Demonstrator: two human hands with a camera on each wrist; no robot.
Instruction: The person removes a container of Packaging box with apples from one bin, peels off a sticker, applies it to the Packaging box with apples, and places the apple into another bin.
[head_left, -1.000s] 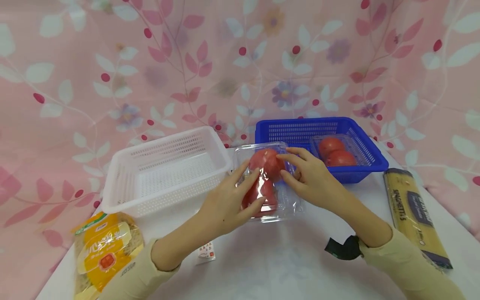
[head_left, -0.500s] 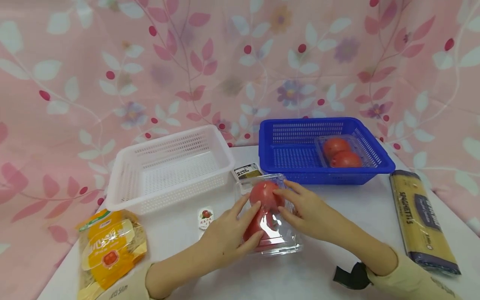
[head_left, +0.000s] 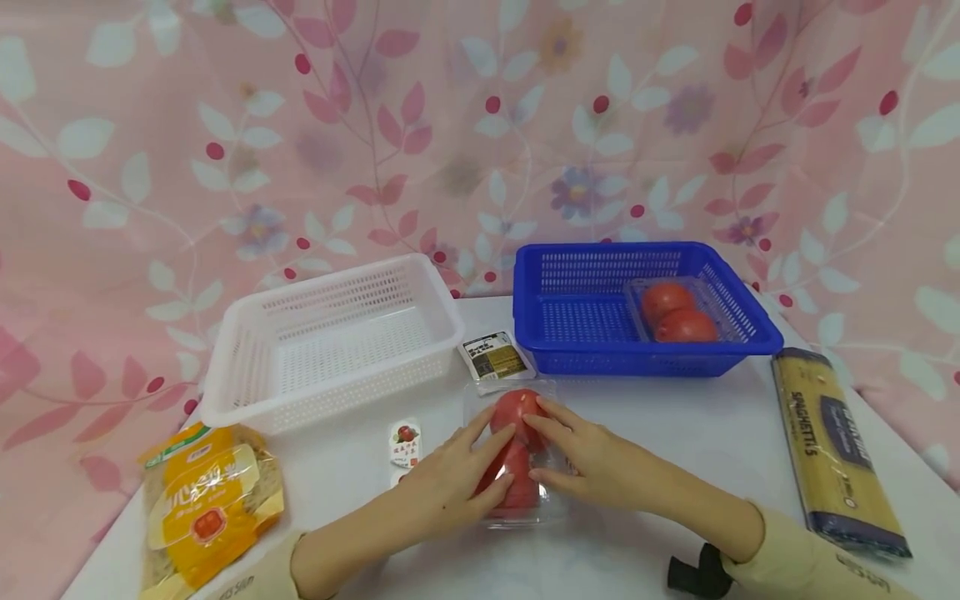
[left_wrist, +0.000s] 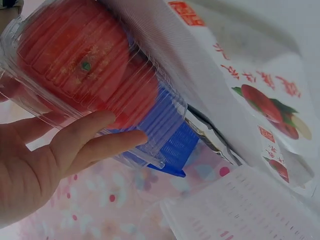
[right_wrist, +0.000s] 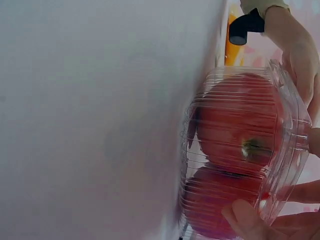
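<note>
One clear clamshell pack point(right_wrist: 297, 142), two tomatoes point(right_wrist: 235, 115) inside; near middle of bench point(head_left: 637, 533). Likely weighty, shell thin and slick, fruit bruisable; best held low, both sides. Grip: left hand point(head_left: 446, 475), right hand point(head_left: 592, 462), fingers spread against pack, unclenched. Beyond: white basket point(head_left: 337, 408), blue basket point(head_left: 540, 354).

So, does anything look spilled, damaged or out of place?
Nothing looks spilled, and the tomato pack appears intact. Only the white basket looks odd: it sits slanted, while the blue basket faces nearly straight on.
</note>
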